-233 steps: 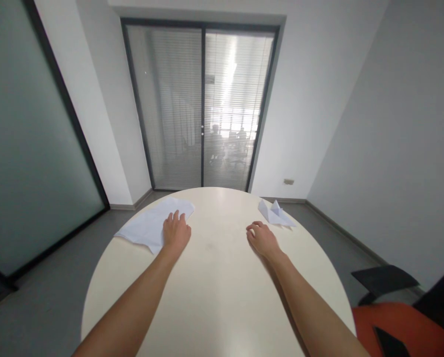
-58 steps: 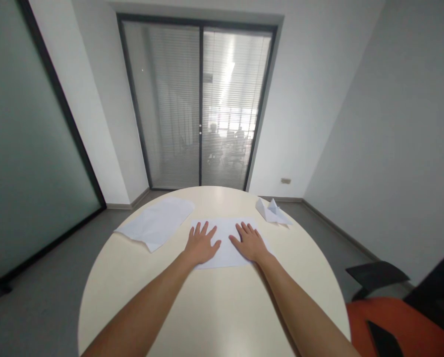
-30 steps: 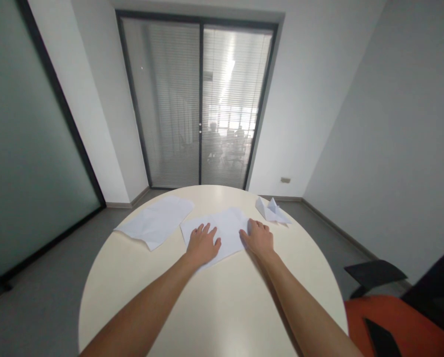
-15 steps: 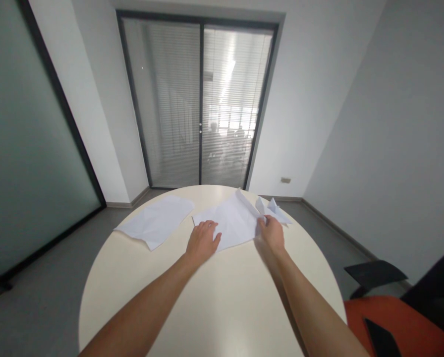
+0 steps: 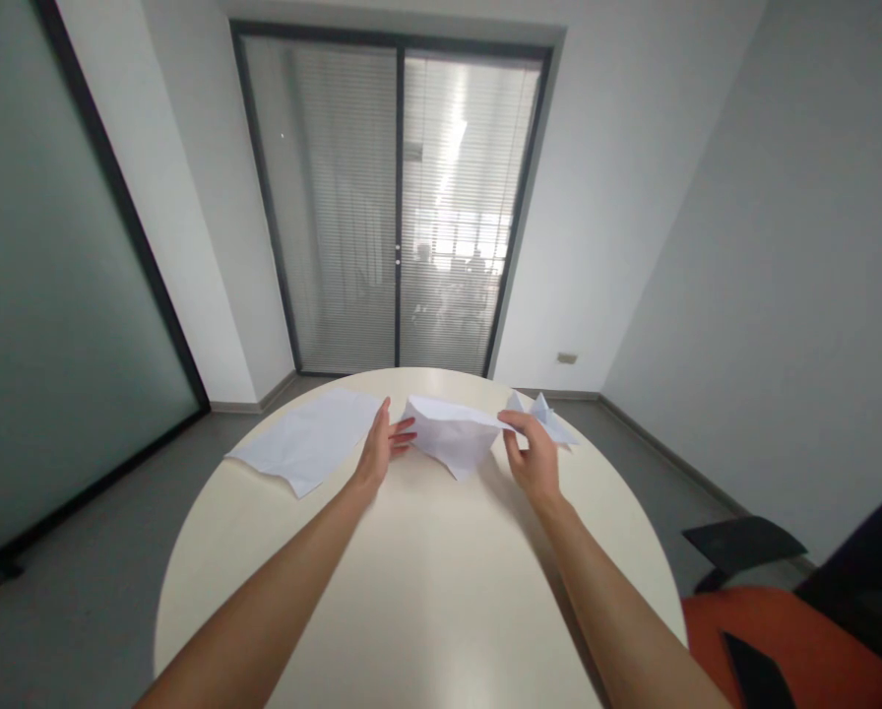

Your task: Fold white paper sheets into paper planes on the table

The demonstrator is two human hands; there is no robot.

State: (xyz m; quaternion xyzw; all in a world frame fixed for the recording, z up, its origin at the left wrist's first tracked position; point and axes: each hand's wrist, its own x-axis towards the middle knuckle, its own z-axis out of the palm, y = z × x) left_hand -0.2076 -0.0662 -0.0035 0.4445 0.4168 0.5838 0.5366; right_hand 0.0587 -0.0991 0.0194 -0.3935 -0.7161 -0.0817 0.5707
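A creased white sheet of paper [image 5: 452,435] is raised at a tilt above the round table, its lower corner hanging toward me. My right hand [image 5: 534,455] pinches its right end between thumb and fingers. At the paper's left edge, my left hand [image 5: 383,445] has its fingers spread, the tips beside or touching the sheet; I cannot tell which. Behind my right hand lies a folded white paper piece [image 5: 548,421] with pointed peaks, partly hidden by that hand. Another white sheet [image 5: 312,433], flat with curled edges, rests left of my left hand.
All the papers are on a round cream table [image 5: 411,611]. An office chair [image 5: 795,630] with an orange seat and black armrests stands close at the right. Beyond the table is a glazed door [image 5: 397,207] with blinds.
The middle sheet has gone from lying on the table to raised and tilted in my right hand. My left hand has shifted left and turned on edge, off the paper's top.
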